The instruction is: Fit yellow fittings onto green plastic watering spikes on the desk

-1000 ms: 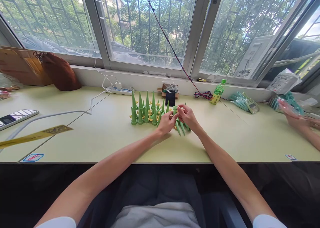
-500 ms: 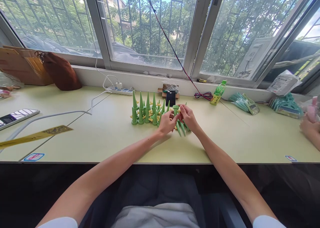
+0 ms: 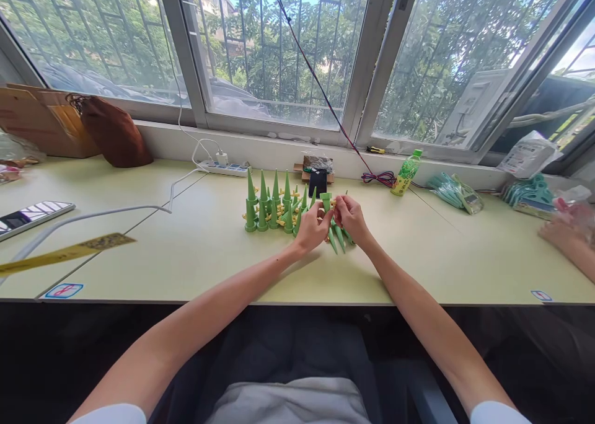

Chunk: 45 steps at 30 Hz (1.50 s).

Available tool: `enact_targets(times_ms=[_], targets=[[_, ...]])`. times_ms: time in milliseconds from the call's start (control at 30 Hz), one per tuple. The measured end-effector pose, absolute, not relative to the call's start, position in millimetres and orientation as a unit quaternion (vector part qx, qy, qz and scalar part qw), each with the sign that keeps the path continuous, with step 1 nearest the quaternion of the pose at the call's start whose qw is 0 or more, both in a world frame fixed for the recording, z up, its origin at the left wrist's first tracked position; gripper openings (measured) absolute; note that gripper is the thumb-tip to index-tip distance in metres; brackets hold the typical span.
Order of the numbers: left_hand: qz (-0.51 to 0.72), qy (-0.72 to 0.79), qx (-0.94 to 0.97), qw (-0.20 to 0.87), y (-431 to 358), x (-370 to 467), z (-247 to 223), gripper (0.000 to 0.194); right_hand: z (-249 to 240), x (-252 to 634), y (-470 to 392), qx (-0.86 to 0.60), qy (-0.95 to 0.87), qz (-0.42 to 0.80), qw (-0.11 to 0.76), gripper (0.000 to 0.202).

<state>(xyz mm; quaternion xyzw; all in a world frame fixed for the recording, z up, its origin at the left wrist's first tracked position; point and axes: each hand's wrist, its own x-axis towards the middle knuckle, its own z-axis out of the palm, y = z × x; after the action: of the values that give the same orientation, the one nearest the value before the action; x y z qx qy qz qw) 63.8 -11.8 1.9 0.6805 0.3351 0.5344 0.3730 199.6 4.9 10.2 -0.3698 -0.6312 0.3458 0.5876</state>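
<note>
My left hand is closed round a green cone piece, its wide end up. Fingers of my right hand pinch a small yellow part at the side of that piece. To the left, several green cones stand upright in rows on the table, with small yellow parts among them. More green cones lie on their sides just below my hands, their tips toward me. My fingers partly hide the held piece.
Behind the cones lies a black phone. A green bottle stands back right, near teal items. A power strip and white cable are left. Another person's hand is at the far right.
The held green piece has tilted slightly between my hands, which stay in nearly the same place. At the far right, the other person's hand has moved left.
</note>
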Motion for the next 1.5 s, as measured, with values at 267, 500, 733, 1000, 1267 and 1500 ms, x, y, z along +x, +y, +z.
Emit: enact_targets(times_ms=[267,500,733,1000,1267,1500], targets=[[0.526,0.335,0.678,0.39,-12.9,63.8,2.9,0.029,3.8,202.9,8.6,-0.39,-0.657,0.304,0.569,0.045],[0.532,0.324,0.663,0.414,-14.7,64.3,4.5,0.031,4.5,202.3,6.9,-0.401,-0.663,0.288,0.563,0.049],[0.533,0.315,0.679,0.394,-12.8,63.5,-1.1,0.028,7.5,200.1,3.9,-0.388,-0.638,0.358,0.561,0.053],[0.536,0.309,0.685,0.384,-10.6,63.3,-4.6,0.022,9.3,200.8,4.4,-0.354,-0.586,0.477,0.551,0.053],[0.543,0.293,0.621,0.483,-15.4,66.3,0.9,0.036,6.2,199.1,3.4,-0.391,-0.641,0.361,0.553,0.053],[0.527,0.287,0.555,0.576,-17.1,68.5,3.7,0.037,1.2,206.8,6.4,-0.44,-0.697,0.219,0.522,0.047]])
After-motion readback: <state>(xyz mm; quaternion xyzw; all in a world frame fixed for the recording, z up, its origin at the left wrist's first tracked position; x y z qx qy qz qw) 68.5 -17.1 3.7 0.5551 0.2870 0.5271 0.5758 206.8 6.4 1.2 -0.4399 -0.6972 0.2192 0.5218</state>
